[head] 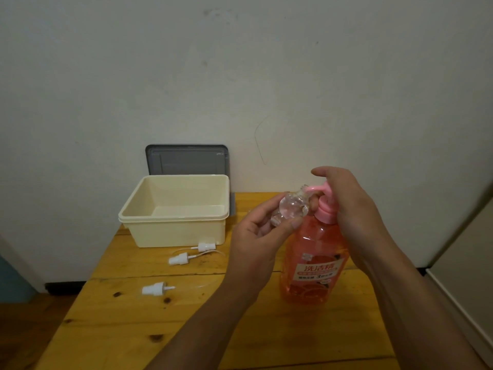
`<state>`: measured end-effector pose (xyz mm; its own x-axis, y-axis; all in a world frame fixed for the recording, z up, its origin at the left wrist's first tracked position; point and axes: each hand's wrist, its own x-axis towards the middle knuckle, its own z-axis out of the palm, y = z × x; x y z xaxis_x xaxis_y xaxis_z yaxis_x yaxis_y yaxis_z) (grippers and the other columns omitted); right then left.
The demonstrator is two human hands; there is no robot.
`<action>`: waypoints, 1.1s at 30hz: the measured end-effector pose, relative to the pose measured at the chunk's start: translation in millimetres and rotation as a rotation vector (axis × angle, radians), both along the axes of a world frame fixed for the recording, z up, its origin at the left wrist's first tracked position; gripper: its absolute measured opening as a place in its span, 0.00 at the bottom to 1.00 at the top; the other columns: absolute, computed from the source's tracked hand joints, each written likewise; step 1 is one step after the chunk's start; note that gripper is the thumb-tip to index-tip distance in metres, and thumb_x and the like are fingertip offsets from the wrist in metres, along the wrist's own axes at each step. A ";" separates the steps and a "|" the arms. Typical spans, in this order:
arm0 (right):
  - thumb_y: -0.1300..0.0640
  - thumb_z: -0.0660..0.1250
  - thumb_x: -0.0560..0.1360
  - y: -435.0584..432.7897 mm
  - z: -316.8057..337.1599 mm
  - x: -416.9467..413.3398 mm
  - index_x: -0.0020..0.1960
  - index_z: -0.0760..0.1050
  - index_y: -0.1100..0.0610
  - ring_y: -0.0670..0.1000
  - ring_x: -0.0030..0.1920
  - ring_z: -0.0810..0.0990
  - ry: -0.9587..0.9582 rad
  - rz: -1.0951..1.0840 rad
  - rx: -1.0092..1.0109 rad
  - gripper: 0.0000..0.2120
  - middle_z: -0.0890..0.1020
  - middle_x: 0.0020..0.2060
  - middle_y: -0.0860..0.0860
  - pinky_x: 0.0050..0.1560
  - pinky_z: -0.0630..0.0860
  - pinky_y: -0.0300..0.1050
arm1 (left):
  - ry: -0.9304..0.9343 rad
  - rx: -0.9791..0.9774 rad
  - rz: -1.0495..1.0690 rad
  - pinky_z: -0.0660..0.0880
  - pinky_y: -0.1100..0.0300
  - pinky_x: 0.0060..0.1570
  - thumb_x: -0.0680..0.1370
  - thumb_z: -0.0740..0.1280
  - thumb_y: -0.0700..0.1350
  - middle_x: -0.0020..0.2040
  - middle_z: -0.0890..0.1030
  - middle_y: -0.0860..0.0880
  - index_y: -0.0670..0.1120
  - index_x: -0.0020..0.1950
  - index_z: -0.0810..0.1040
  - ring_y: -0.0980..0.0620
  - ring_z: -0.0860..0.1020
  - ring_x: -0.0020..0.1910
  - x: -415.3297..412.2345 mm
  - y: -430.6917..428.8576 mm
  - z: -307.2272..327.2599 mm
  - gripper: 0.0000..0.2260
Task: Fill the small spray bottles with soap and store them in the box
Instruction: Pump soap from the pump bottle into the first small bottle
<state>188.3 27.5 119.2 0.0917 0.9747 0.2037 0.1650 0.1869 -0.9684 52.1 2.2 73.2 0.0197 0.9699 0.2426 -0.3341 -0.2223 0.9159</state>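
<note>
My left hand (257, 236) grips a small clear spray bottle (292, 206) without its cap, its mouth held up against the pink pump spout (314, 188) of a large orange soap bottle (314, 263). My right hand (346, 206) lies over the pump head, palm on top and fingers round it. The cream box (173, 231) stands open at the left, nothing visible inside. Three white spray caps with thin tubes lie on the table: one (206, 247) by the box's front, one (179, 259) just below it, one (154, 289) nearer me.
The wooden table (186, 329) stands against a white wall. A grey lid (186, 159) leans upright against the wall behind the box. The table's left edge drops to the floor; a pale cabinet side (469, 263) stands at the right.
</note>
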 end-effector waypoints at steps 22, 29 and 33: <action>0.38 0.51 0.80 -4.5 1.3 -4.6 0.56 0.76 0.49 0.51 0.38 0.80 0.040 -0.006 -0.027 0.21 0.80 0.32 0.50 0.41 0.75 0.49 | 0.046 -0.036 0.028 0.77 0.70 0.45 0.74 0.71 0.35 0.53 0.84 0.55 0.41 0.64 0.76 0.61 0.82 0.51 -1.4 -0.3 0.1 0.19; 0.31 0.54 0.69 -7.7 2.9 -5.1 0.52 0.75 0.46 0.43 0.35 0.80 -0.042 -0.001 0.046 0.25 0.80 0.32 0.49 0.36 0.73 0.38 | 0.059 -0.029 0.062 0.77 0.70 0.47 0.73 0.71 0.35 0.53 0.85 0.54 0.43 0.63 0.77 0.61 0.82 0.51 -9.2 2.1 -0.6 0.19; 0.36 0.60 0.73 -7.6 -1.2 -4.2 0.52 0.75 0.47 0.42 0.36 0.80 -0.060 -0.019 0.086 0.18 0.81 0.33 0.48 0.37 0.72 0.38 | 0.078 -0.016 0.079 0.77 0.69 0.48 0.73 0.72 0.37 0.53 0.85 0.53 0.44 0.63 0.77 0.60 0.82 0.52 -14.5 1.5 -1.5 0.19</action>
<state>184.2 19.9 118.0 0.0952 0.9515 0.2927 0.2261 0.2657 -0.9372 37.6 3.6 71.7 -0.0393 0.9729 0.2278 -0.2439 -0.2304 0.9420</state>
